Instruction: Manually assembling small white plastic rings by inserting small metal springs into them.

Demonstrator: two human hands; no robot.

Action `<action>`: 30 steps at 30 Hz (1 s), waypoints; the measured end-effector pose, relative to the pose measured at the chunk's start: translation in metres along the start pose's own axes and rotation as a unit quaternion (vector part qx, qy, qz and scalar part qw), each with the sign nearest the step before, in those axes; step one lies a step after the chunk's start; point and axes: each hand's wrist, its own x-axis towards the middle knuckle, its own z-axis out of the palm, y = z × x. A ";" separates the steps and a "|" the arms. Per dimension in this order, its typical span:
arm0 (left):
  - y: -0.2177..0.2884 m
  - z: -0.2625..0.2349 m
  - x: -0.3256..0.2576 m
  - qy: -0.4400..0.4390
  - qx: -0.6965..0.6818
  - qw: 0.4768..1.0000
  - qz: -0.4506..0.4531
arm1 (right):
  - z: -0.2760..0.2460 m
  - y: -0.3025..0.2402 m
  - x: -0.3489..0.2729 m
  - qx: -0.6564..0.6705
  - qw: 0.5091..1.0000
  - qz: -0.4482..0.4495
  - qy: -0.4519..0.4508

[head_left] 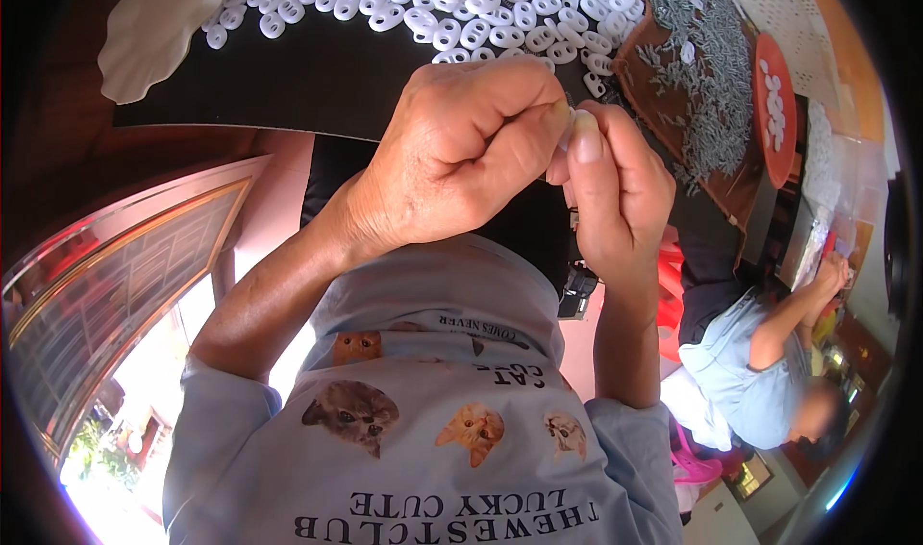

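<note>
My left hand (466, 156) is closed, its thumb and curled fingers meeting the fingertips of my right hand (615, 180). My right hand is pinched shut too, thumb against forefinger. Between the two sets of fingertips a bit of a small white plastic piece (568, 132) shows; the fingers cover most of it. Just beyond my hands, a heap of white oval plastic pieces with two holes (476, 32) covers the far part of the black tabletop (250, 88).
To the right, a pile of small grey spring-like pieces (707, 74) lies on a brown sheet (639, 69). Past it is a red plate (777, 151) with white pieces. A wavy-edged white dish (144, 36) stands far left. Another person (755, 362) works at the right.
</note>
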 end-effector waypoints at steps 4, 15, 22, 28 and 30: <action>0.003 -0.002 -0.002 -0.006 0.005 1.000 -0.021 | 0.002 0.001 0.000 0.000 1.000 -0.008 0.003; -0.004 0.004 -0.004 0.038 0.054 0.996 0.059 | 0.005 -0.001 -0.001 0.024 1.000 0.006 0.015; -0.005 0.006 -0.003 0.061 0.058 0.995 0.052 | 0.005 -0.001 0.000 0.013 1.000 0.006 0.023; -0.001 0.002 -0.004 0.024 0.035 0.999 0.031 | 0.003 -0.005 0.001 0.035 0.999 0.017 0.015; -0.001 0.002 -0.004 0.025 0.026 0.999 0.017 | 0.000 -0.005 0.002 0.048 0.998 0.027 -0.008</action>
